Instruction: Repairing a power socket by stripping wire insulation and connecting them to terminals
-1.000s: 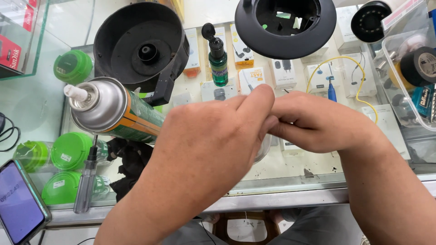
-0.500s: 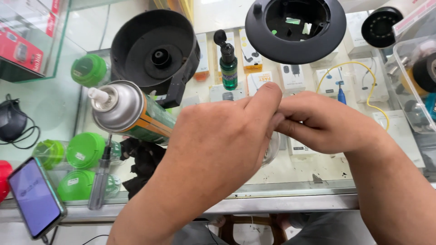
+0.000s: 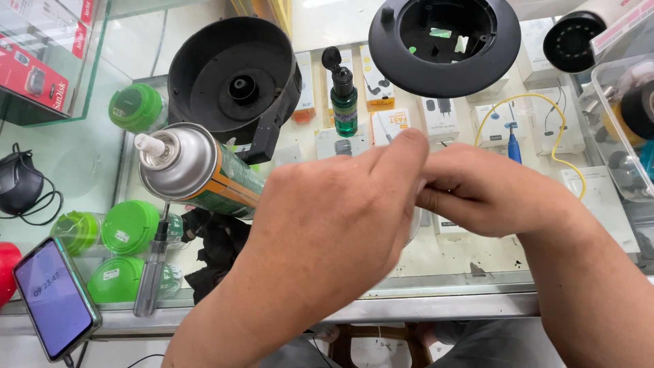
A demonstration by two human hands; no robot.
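Observation:
My left hand (image 3: 327, 232) and my right hand (image 3: 490, 191) meet fingertip to fingertip over the middle of a glass counter (image 3: 443, 259). The fingers of both are curled and pinched together where they touch. Whatever lies between them is hidden by the back of my left hand; only a pale curved edge (image 3: 413, 228) shows under the knuckles. A silver spray can (image 3: 197, 170) with a green and orange label lies tilted just left of my left hand.
A black round housing (image 3: 235, 85) and a black ring-shaped shell (image 3: 443, 44) lie at the back, with a small green bottle (image 3: 344, 102) between them. A screwdriver (image 3: 151, 272), green lids (image 3: 129, 228), a black rag (image 3: 214, 245) and a phone (image 3: 54, 296) are at the left. A clear bin (image 3: 623, 116) stands right.
My hands stay pressed together in the same place. The view has drifted, so the phone and the left side of the counter show more.

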